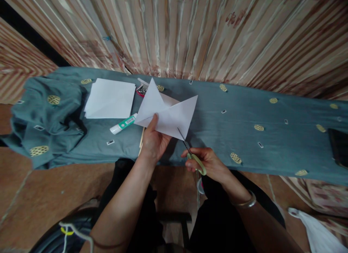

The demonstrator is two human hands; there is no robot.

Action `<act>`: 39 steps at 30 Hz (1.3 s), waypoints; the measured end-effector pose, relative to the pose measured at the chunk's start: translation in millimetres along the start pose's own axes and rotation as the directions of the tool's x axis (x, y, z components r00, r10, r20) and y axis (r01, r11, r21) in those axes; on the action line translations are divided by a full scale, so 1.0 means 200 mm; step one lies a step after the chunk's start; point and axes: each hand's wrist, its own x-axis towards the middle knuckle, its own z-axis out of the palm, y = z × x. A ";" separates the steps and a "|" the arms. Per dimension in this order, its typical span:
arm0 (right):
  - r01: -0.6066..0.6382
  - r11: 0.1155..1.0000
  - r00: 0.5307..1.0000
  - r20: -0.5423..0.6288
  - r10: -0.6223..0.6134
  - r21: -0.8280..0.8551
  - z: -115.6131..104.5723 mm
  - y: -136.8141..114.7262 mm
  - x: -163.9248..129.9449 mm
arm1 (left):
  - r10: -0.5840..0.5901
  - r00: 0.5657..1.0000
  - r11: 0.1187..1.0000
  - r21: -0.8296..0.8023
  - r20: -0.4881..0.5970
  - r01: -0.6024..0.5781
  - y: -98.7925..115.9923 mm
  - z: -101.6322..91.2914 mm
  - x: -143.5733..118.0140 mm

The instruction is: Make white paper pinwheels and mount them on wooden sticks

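Observation:
My left hand grips a folded sheet of white paper near its lower left edge, thumb on top and fingers underneath. Two pointed corners of the paper stick up and outward with a notch between them. In my right hand is a pair of scissors with light green handles. Its dark blades reach over the paper's lower right edge; whether they are cutting into it I cannot tell. A glue stick with a green and white label lies just left of the paper.
A stack of white paper lies on the teal patterned cloth at the left. Behind the held paper, a small red container holds metallic bits. Bunched cloth covers the left end. A dark phone-like object rests at the far right.

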 end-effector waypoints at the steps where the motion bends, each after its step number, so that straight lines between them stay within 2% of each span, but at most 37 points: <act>1: 0.004 1.000 1.000 0.004 -0.004 -0.010 0.00 0.00 0.00 | -0.002 1.000 1.000 0.003 -0.005 0.002 0.00 0.00 0.00; 13: 0.101 0.990 0.995 0.030 -0.099 -0.096 -0.03 0.01 0.01 | -0.062 0.997 0.996 0.059 -0.045 0.065 -0.05 0.02 -0.03; 26: 0.064 0.995 0.998 -0.018 -0.065 -0.072 -0.03 0.02 0.01 | -0.059 0.997 0.997 0.049 -0.050 0.062 -0.05 0.02 -0.03; 39: 0.030 0.999 0.997 -0.071 -0.029 0.018 -0.01 0.01 0.03 | -0.121 0.991 0.991 0.052 -0.052 0.124 -0.07 0.03 -0.05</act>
